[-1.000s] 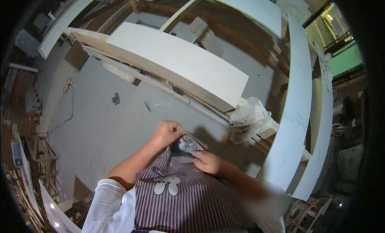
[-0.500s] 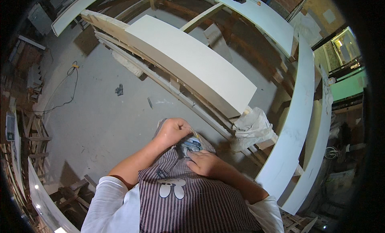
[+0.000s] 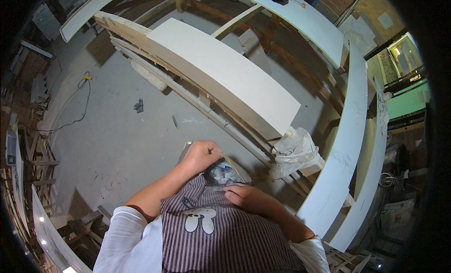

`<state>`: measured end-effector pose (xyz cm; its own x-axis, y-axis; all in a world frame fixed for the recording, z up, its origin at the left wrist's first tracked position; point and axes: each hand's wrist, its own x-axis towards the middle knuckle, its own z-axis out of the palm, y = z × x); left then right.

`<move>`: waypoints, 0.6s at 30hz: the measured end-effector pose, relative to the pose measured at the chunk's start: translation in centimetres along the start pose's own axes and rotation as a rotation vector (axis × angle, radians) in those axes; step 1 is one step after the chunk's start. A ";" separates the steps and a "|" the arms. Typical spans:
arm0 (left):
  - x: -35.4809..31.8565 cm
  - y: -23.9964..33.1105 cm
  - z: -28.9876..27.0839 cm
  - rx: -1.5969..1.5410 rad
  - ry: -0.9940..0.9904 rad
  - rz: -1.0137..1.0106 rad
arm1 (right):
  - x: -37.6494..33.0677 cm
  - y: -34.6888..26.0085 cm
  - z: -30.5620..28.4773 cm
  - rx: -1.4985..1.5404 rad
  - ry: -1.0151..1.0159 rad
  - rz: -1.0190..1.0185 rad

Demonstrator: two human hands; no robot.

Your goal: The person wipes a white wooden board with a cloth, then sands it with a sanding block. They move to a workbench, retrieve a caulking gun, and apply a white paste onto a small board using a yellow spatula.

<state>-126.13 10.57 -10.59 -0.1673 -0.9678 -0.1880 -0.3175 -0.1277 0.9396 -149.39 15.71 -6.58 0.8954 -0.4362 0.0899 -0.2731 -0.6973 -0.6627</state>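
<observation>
I wear a striped apron (image 3: pixel 225 240) with a white rabbit-ear patch on its front. My left hand (image 3: pixel 202 155) pinches the far edge of the apron's pocket and pulls it up, so that the pocket gapes. Inside the pocket (image 3: pixel 220 173) lie crumpled, bluish and grey-white things whose kind I cannot make out. At the near edge of the opening, my right hand (image 3: pixel 242 195) has its fingers curled on the apron cloth; some of its fingertips are hidden.
A long white panel (image 3: pixel 225 71) rests on a wooden frame ahead. Crumpled whitish plastic (image 3: pixel 296 150) hangs at its near end. Pale slabs (image 3: pixel 338 160) stand along the right. On the grey floor lie a cable (image 3: pixel 84 103) and a dark scrap (image 3: pixel 138 105).
My right hand has drawn back from inside the pocket to its near edge, and more of the contents shows. My left hand still holds the far edge.
</observation>
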 end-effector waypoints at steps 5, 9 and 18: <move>-0.2 0.1 -0.2 -0.047 -0.020 0.029 | 4.0 -2.6 -3.0 0.217 0.303 0.211; -0.3 1.2 0.4 -0.037 -0.001 0.129 | 5.0 0.7 1.5 0.076 0.064 0.419; -0.4 0.8 1.0 0.086 0.022 0.131 | 5.4 3.2 3.4 -0.084 -0.167 0.583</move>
<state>-127.25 11.09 -10.07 -0.1923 -0.9796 -0.0586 -0.3730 0.0177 0.9277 -144.26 13.02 -10.74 0.6309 -0.6695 -0.3922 -0.7557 -0.4156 -0.5061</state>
